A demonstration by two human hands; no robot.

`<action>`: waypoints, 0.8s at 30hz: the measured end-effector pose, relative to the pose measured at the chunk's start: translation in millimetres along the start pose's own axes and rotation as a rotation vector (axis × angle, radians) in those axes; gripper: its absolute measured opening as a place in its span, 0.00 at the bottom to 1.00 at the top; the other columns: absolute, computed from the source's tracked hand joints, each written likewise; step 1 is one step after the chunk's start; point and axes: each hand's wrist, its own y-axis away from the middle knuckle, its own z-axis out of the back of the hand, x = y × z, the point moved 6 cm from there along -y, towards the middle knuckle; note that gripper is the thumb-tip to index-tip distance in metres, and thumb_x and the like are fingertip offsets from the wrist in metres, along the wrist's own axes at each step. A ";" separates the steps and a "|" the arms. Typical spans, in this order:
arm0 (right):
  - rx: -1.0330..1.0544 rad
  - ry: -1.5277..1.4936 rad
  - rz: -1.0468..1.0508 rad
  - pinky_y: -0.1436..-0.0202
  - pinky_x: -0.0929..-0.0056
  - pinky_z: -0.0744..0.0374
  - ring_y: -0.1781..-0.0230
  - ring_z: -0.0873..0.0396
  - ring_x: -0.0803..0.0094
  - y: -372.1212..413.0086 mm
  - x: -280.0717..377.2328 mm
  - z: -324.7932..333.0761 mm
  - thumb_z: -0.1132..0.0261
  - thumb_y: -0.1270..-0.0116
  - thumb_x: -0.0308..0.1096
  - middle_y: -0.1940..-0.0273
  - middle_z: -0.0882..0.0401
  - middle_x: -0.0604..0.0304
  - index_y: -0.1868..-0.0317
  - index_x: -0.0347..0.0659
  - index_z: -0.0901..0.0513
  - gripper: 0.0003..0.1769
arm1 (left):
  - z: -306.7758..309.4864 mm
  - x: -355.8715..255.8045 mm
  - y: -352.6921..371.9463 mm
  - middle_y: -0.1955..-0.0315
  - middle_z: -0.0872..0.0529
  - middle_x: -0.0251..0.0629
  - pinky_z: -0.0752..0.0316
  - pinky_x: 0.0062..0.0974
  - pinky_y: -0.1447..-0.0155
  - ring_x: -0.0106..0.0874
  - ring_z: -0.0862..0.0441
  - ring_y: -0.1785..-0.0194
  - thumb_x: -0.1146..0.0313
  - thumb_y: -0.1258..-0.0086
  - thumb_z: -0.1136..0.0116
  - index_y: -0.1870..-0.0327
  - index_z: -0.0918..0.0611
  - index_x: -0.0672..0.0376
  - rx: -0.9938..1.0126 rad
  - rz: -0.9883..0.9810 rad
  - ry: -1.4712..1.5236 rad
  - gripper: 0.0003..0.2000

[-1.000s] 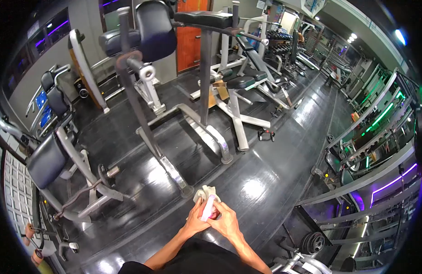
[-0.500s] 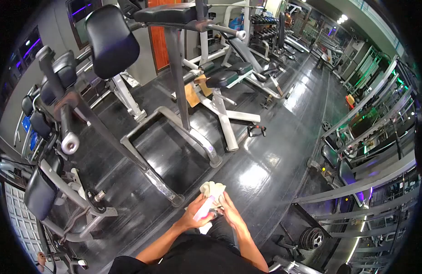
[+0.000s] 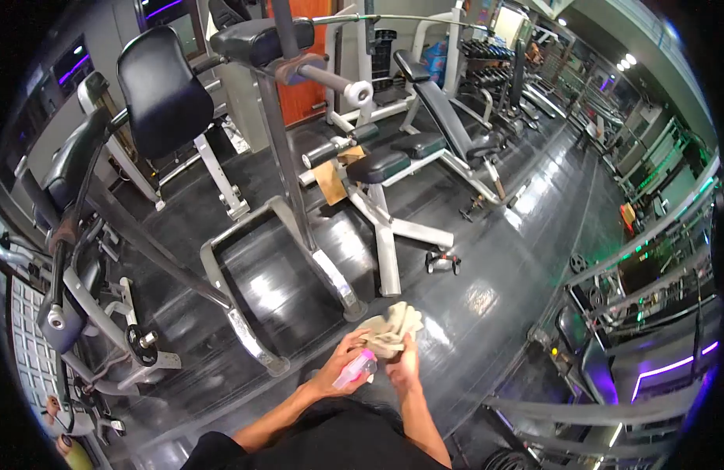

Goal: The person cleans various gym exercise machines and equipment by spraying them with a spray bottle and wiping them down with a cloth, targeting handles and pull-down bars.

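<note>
At far left stands a padded machine (image 3: 154,90) on the glossy black floor (image 3: 495,258). A bench (image 3: 377,164) with a grey frame stands near the centre. Below it, close to the body, the left hand (image 3: 336,370) holds a pink bottle (image 3: 355,368), with its fingers (image 3: 348,343) wrapped tightly around the bottle. The bottle lies tilted, its upper end touching a beige cloth (image 3: 391,329). The cloth is bunched above both hands. The right hand (image 3: 405,364) grips the cloth from below, fingers clamped on it. A weight rack (image 3: 651,258) lines the right side.
</note>
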 end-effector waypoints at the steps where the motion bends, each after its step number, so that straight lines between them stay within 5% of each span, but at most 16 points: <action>1: 0.096 0.020 0.076 0.38 0.55 0.25 0.43 0.24 0.59 -15.6 23.6 -0.5 0.55 0.23 0.42 0.40 0.27 0.54 0.31 0.44 0.38 0.23 | -2.5 7.9 -7.0 0.39 0.30 0.50 0.34 0.36 0.36 0.45 0.31 0.36 0.76 0.44 0.38 0.51 0.22 0.59 -0.047 0.015 -0.004 0.17; 3: 0.125 -0.022 0.050 0.37 0.54 0.27 0.40 0.26 0.58 -36.8 63.9 0.2 0.57 0.23 0.45 0.38 0.28 0.55 0.31 0.46 0.39 0.25 | -2.6 11.6 -22.9 0.45 0.24 0.49 0.31 0.37 0.39 0.42 0.25 0.41 0.77 0.43 0.39 0.54 0.22 0.61 -0.139 0.133 0.084 0.14; 7: 0.099 -0.039 0.024 0.38 0.55 0.26 0.43 0.24 0.60 -60.4 131.4 -26.6 0.57 0.25 0.50 0.43 0.24 0.58 0.36 0.47 0.31 0.25 | -4.6 33.0 -50.1 0.62 0.15 0.40 0.23 0.23 0.58 0.29 0.16 0.62 0.77 0.38 0.37 0.51 0.24 0.61 -0.260 0.064 -0.036 0.14; 8: 0.076 -0.098 -0.017 0.40 0.55 0.25 0.46 0.23 0.61 -71.4 141.0 -25.7 0.56 0.26 0.51 0.47 0.21 0.60 0.39 0.46 0.27 0.24 | -4.2 33.4 -57.5 0.62 0.15 0.40 0.23 0.23 0.58 0.29 0.16 0.62 0.77 0.38 0.37 0.51 0.24 0.61 -0.276 0.066 -0.038 0.14; 10: 0.122 -0.152 -0.009 0.44 0.56 0.22 0.49 0.21 0.63 -94.5 158.7 -34.4 0.53 0.27 0.52 0.49 0.20 0.58 0.40 0.47 0.26 0.24 | -5.7 58.5 -69.4 0.64 0.16 0.38 0.22 0.24 0.56 0.27 0.16 0.61 0.75 0.38 0.34 0.47 0.26 0.61 -0.255 0.388 0.117 0.19; 12: 0.309 -0.179 0.029 0.43 0.56 0.23 0.48 0.22 0.61 -104.8 174.4 -52.4 0.53 0.28 0.53 0.46 0.21 0.55 0.38 0.46 0.27 0.27 | -4.7 68.6 -89.2 0.67 0.16 0.36 0.22 0.26 0.53 0.27 0.17 0.58 0.73 0.38 0.33 0.43 0.29 0.61 -0.235 0.383 0.078 0.23; 16: 0.275 -0.230 -0.134 0.40 0.55 0.24 0.44 0.24 0.57 -143.2 181.5 -52.3 0.54 0.28 0.55 0.41 0.24 0.53 0.36 0.46 0.28 0.30 | -5.4 91.1 -131.2 0.67 0.16 0.34 0.21 0.29 0.50 0.28 0.17 0.53 0.74 0.37 0.34 0.41 0.31 0.60 -0.189 0.321 0.250 0.24; 24: 0.334 -0.133 -0.192 0.44 0.56 0.24 0.46 0.24 0.60 -189.3 273.5 -89.0 0.55 0.28 0.58 0.44 0.22 0.57 0.37 0.47 0.26 0.30 | -36.7 180.5 -242.9 0.72 0.21 0.30 0.24 0.23 0.58 0.21 0.21 0.64 0.74 0.33 0.38 0.45 0.28 0.61 -0.298 0.385 0.233 0.17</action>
